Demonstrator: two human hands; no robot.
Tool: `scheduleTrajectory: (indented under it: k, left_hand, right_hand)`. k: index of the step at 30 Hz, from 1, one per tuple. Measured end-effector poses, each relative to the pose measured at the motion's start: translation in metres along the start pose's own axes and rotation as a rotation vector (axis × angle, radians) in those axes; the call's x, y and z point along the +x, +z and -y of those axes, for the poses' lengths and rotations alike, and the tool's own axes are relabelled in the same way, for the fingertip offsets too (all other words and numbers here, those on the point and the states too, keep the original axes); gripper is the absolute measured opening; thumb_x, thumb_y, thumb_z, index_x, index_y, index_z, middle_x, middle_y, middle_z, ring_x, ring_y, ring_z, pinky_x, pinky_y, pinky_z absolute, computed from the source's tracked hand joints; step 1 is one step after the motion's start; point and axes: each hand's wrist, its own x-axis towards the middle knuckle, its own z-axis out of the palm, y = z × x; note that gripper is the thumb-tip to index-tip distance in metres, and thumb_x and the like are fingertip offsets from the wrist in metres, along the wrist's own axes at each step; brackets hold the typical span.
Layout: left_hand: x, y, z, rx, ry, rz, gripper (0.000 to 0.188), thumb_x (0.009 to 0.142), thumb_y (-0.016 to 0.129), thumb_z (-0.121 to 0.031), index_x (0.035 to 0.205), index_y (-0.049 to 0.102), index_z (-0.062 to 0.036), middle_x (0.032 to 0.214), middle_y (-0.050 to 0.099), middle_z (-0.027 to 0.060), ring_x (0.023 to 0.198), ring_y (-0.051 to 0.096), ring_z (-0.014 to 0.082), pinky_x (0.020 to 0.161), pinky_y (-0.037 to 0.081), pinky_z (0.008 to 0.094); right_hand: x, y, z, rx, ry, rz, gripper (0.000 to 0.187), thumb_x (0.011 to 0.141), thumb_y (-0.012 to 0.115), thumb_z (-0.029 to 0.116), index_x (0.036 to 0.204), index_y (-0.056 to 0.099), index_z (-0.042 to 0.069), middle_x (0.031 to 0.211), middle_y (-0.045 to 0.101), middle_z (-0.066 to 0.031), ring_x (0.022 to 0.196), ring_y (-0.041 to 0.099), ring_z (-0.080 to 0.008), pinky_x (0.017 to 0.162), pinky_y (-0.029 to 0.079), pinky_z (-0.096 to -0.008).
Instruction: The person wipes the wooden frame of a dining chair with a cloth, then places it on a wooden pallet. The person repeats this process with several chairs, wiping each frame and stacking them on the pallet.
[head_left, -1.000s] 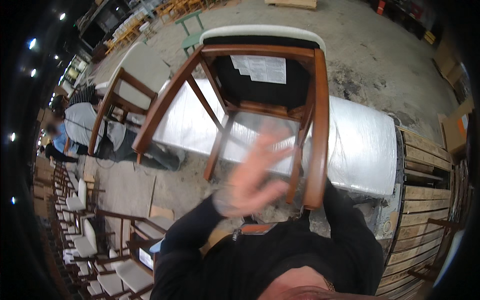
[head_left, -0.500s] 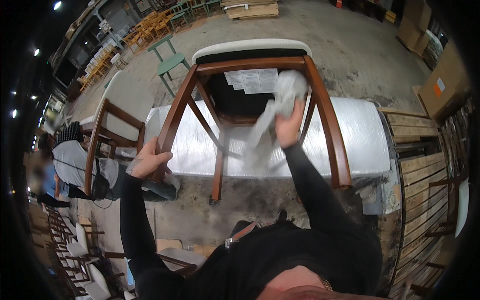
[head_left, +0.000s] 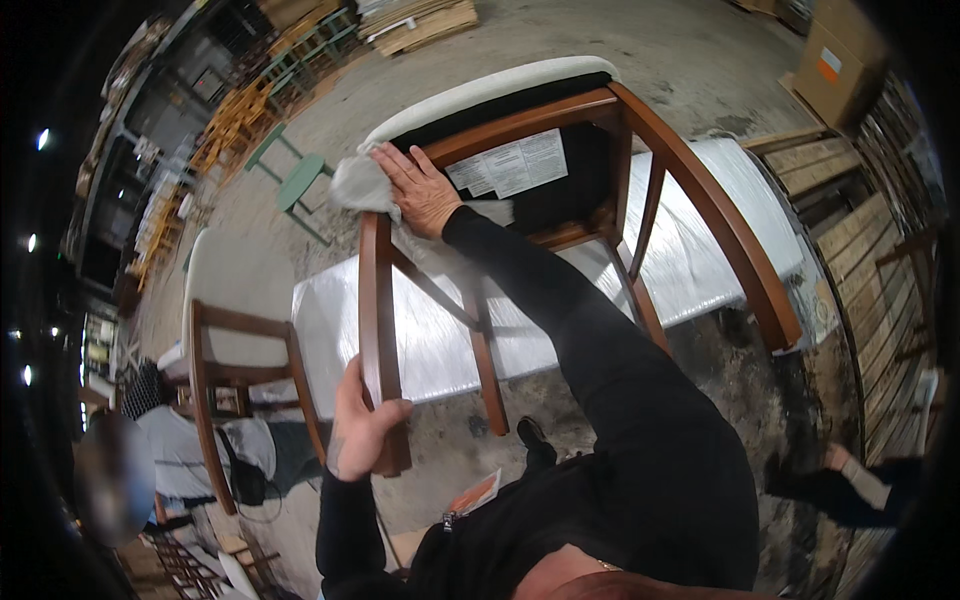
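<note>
A brown wooden chair (head_left: 748, 225) with a pale upholstered seat lies tipped over, its dark underside and white paper labels facing me. My left hand (head_left: 362, 425) grips the lower end of its left leg, thumb across the near side and fingers mostly hidden behind. At the upper left corner of the frame, my right hand (head_left: 425, 192) presses a crumpled white cloth (head_left: 360, 187) against the wood, fingers stretched over it. Part of the cloth hangs below the palm. The chair rests on a bench wrapped in shiny plastic (head_left: 440, 365).
A second pale upholstered chair (head_left: 240, 270) stands on the left, with a person in a grey shirt (head_left: 190, 450) beside it. A green chair (head_left: 300, 183) is farther back. Wooden pallets (head_left: 850, 290) and a cardboard box (head_left: 835, 70) line the right. Another person's hand (head_left: 840, 458) shows at lower right.
My right hand has carried the cloth from the right side of the frame across to the upper left corner. The chair appears turned and shifted in view; my left hand still grips its left leg.
</note>
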Motion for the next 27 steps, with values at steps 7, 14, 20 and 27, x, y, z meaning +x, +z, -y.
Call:
scheduleTrajectory:
  k: [7, 14, 20, 27]
  left_hand:
    - [0.001, 0.006, 0.009, -0.353, -0.053, 0.035, 0.066, 0.069, 0.067, -0.001, 0.131, 0.045, 0.0047, 0.105, 0.057, 0.0114, 0.083, 0.061, 0.0167, 0.073, 0.050, 0.0292]
    - [0.006, 0.005, 0.014, -0.331, 0.005, 0.011, 0.062, 0.067, 0.065, -0.002, 0.126, 0.048, 0.0072, 0.101, 0.058, 0.0124, 0.074, 0.064, 0.0185, 0.058, 0.055, 0.0306]
    - [0.005, 0.008, 0.009, -0.330, -0.006, -0.014, 0.063, 0.065, 0.065, -0.004, 0.125, 0.048, 0.0074, 0.100, 0.057, 0.0124, 0.072, 0.064, 0.0193, 0.060, 0.054, 0.0315]
    - [0.002, 0.011, 0.004, -0.352, -0.049, -0.054, 0.064, 0.065, 0.065, -0.005, 0.126, 0.048, 0.0070, 0.101, 0.058, 0.0128, 0.074, 0.065, 0.0202, 0.062, 0.052, 0.0308]
  right_hand:
    - [-0.095, -0.055, -0.112, -0.367, 0.697, -0.090, 0.034, 0.087, 0.056, 0.015, 0.117, 0.063, 0.003, 0.143, 0.048, -0.0251, 0.142, 0.033, -0.0411, 0.109, 0.024, -0.0694]
    - [-0.103, -0.048, -0.138, -0.169, 0.684, -0.308, 0.052, 0.076, 0.064, 0.014, 0.127, 0.058, 0.002, 0.131, 0.057, -0.0268, 0.135, 0.040, -0.0471, 0.115, 0.027, -0.0590]
    - [-0.170, -0.010, -0.105, 0.025, 1.228, 0.082, 0.053, 0.080, 0.065, 0.009, 0.132, 0.059, 0.001, 0.151, 0.042, -0.0217, 0.144, 0.032, -0.0414, 0.121, 0.022, -0.0463]
    - [-0.158, 0.004, -0.114, 0.310, 1.202, -0.653, 0.041, 0.092, 0.059, 0.023, 0.125, 0.063, 0.000, 0.138, 0.057, -0.0221, 0.132, 0.048, -0.0409, 0.115, 0.032, -0.0476]
